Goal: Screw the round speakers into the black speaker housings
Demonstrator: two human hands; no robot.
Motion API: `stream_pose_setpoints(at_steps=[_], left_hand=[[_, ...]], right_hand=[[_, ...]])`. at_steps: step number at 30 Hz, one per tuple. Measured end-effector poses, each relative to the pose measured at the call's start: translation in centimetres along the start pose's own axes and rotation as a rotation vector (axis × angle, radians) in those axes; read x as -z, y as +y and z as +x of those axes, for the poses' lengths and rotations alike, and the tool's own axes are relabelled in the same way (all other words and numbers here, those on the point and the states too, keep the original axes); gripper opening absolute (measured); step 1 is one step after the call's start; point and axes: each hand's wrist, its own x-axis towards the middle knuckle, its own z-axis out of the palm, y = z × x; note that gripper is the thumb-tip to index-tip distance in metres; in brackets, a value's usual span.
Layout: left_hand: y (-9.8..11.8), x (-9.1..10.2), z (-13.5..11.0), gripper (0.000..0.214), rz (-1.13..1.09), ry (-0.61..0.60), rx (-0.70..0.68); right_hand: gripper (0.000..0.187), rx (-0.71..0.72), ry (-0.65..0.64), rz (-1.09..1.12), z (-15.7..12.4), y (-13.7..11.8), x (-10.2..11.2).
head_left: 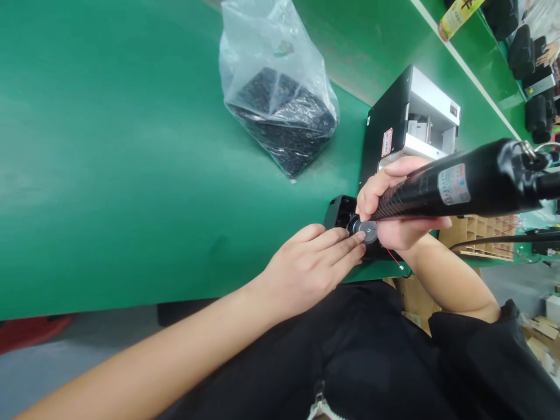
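Note:
My right hand (406, 201) is wrapped round a black electric screwdriver (481, 181) with a ribbed grip and a pale label. Its tip points down to the left and is hidden behind the hand. Below it, a round grey metal part (368, 231) sits in a black plastic housing (336, 211) on the green table. The fingers of my left hand (317, 262), held close together, press against the round part and the housing, gripping them from the left. A thin red wire with a white plug (400, 266) lies at the housing's right side.
A clear plastic bag (280, 93) of black parts lies beyond my hands. Behind the screwdriver stands a black and silver machine (394, 116). A wooden compartment tray (481, 236) is at the right. Across the far bench are a bottle (457, 18), black units and another person's hand (549, 53).

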Motion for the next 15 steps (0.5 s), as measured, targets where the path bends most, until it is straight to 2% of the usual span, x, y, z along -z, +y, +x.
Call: stream_pose_setpoints(at_steps=[2,3,5,8,10,12,14,15], left_hand=[[-0.1,0.0,0.0,0.018,0.009,-0.005,-0.001],[-0.1,0.0,-0.1,0.019,0.014,-0.007,-0.005],[-0.2,0.0,-0.2,0.019,0.017,-0.015,-0.016],[-0.3,0.2,-0.7,0.018,-0.012,-0.03,-0.017],[-0.2,0.2,-1.3,0.02,-0.028,-0.034,0.002],[0.0,0.2,-1.9,0.025,-0.031,-0.038,0.031],[0.2,0.1,-2.5,0.041,-0.026,-0.013,0.078],[0.2,-0.1,-2.8,0.055,-0.021,0.006,0.115]], right_hand=[[0.101,0.115,0.051,0.17,0.3,0.1,-0.6],[0.101,0.102,0.072,0.164,0.4,-0.1,-1.0],[0.105,-0.027,0.148,0.025,0.6,-1.3,-1.7],[0.097,-0.183,0.249,-0.125,1.2,-5.6,-2.0],[0.079,-0.158,0.275,-0.09,2.1,-9.4,-1.2],[0.067,-0.112,0.308,-0.062,3.3,-12.8,0.5],[0.062,-0.061,0.344,-0.102,4.6,-14.8,2.5],[0.06,0.008,0.365,-0.136,5.1,-15.0,3.4]])
